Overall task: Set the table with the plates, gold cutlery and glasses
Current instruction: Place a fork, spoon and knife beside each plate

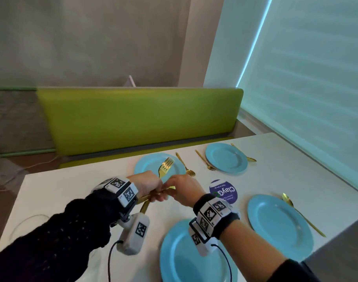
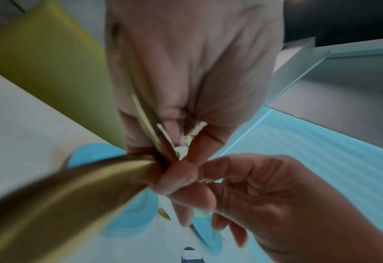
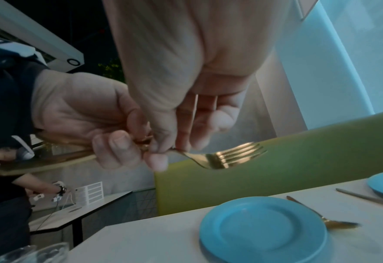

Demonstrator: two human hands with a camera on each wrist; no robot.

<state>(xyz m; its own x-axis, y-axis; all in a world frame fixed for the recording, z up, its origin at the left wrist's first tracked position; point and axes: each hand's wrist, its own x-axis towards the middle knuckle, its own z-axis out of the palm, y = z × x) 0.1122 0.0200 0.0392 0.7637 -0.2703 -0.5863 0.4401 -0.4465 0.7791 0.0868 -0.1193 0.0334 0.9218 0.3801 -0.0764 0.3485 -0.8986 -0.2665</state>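
Note:
My left hand (image 1: 153, 192) grips a bundle of gold cutlery, and its handles (image 1: 144, 205) stick out below the fist. My right hand (image 1: 170, 190) pinches the neck of a gold fork (image 1: 166, 166) from that bundle. The fork's tines point away over the far left blue plate (image 1: 147, 161). In the right wrist view my right fingertips (image 3: 161, 160) pinch the fork (image 3: 226, 158) beside my left hand (image 3: 91, 124). In the left wrist view a blurred gold handle (image 2: 62, 195) fills the foreground. Three more blue plates lie far right (image 1: 227, 157), near right (image 1: 280, 226) and near centre (image 1: 184, 259).
Gold spoons (image 1: 186, 165) (image 1: 244, 152) (image 1: 302, 214) and a fork (image 1: 205, 160) lie beside the plates. A round purple sticker (image 1: 223, 191) marks the white table's (image 1: 72, 186) middle. Clear glasses (image 3: 28, 252) stand at the near left. A green bench (image 1: 139, 119) runs behind.

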